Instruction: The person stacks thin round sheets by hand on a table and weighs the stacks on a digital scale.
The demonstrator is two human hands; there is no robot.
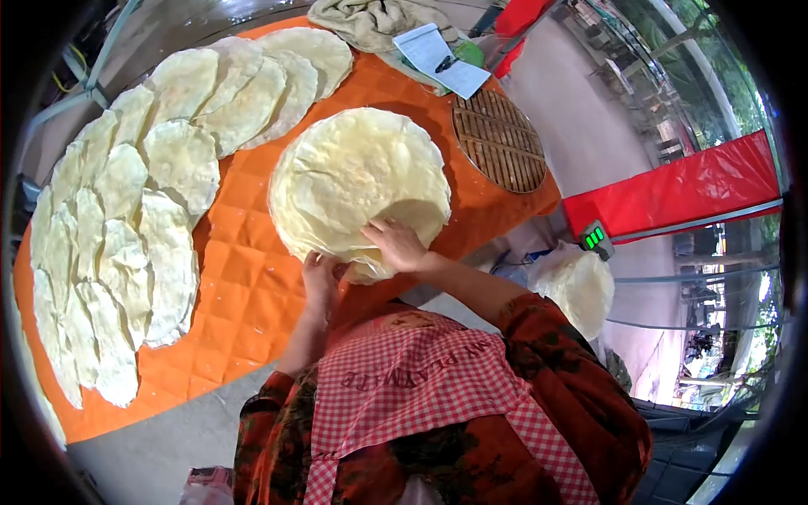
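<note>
A thick pile of thin, pale, round flatbreads [362,160] lies in front of me on the orange tablecloth [244,252]. My right hand [397,245] rests on top of the pile near its front edge, fingers stretched out and a little apart. At the pile's front left rim, my left hand [321,276] has its fingers curled and pinched at the edge of a flatbread. Several layers are ruffled and slightly raised between my two hands. Part of the left fingertips is hidden by the hand itself.
Many overlapping flatbreads [181,164] cover the table's left and far sides. A round slatted bamboo tray [499,140], a notepad [442,61] with a pen and a crumpled cloth [370,21] lie at the far right. A scale with a lit green display [595,238] stands beyond bagged flatbreads [575,289].
</note>
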